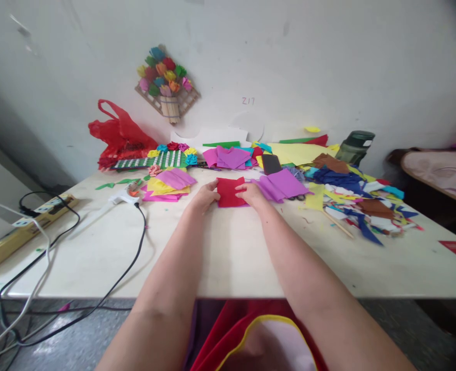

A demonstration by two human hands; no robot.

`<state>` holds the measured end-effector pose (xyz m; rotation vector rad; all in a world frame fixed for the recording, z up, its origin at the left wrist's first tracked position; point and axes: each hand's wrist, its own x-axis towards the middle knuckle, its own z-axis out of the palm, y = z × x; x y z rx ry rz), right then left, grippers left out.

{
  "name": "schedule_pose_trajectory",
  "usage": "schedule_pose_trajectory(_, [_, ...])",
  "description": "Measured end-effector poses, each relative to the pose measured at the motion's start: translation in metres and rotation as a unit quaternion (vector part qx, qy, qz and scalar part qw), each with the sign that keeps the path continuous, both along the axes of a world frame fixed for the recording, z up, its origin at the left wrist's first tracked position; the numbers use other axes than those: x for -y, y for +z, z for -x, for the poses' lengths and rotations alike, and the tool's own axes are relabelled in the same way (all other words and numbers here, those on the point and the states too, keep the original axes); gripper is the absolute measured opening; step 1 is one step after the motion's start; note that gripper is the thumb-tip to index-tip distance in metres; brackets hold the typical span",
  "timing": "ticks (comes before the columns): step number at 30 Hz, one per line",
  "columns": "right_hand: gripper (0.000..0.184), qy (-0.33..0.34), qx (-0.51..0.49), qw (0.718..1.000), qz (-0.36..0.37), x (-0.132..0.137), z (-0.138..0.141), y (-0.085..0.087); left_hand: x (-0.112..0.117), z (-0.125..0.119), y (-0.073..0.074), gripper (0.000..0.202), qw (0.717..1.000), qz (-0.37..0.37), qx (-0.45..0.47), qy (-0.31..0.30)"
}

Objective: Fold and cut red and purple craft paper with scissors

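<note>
While red paper [228,195] is pinched by left hand [208,197] and right hand [252,195], beyond the front edge of the desk [239,263], creasing is risked. It would be caused — by uneven pulling.

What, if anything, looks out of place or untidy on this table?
Colored scraps lie strewn in a messy heap on the right of the table. The glue gun has its black cord drooping over the front edge, where it might snag.

- We had one left hand [205,198] and one right hand [251,195].
- We had one red square [228,192] between them.
- We counted one bottle [354,149], one phone [271,164] and one glue gun [126,197].
- We saw one plastic bag [121,135], one wall bouquet [166,77].
</note>
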<state>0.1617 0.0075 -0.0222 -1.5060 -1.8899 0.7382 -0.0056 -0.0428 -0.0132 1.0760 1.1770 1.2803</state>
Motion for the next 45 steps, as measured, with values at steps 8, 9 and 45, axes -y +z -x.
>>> schedule_pose_trajectory(8, [0.029, 0.002, 0.001, 1.000, -0.001, 0.003, 0.000, 0.002, 0.000, -0.002, 0.004, 0.080, 1.000, 0.019, 0.009, 0.004])
schedule_pose_trajectory(9, [0.028, 0.002, 0.003, 1.000, -0.002, 0.003, 0.001, 0.002, -0.001, -0.002, 0.004, 0.078, 1.000, 0.026, 0.011, 0.013])
schedule_pose_trajectory(45, [0.042, 0.097, 0.219, 0.943, -0.233, 0.026, 0.009, 0.021, -0.012, 0.006, -0.014, 0.068, 0.993, -0.039, -0.092, 0.062])
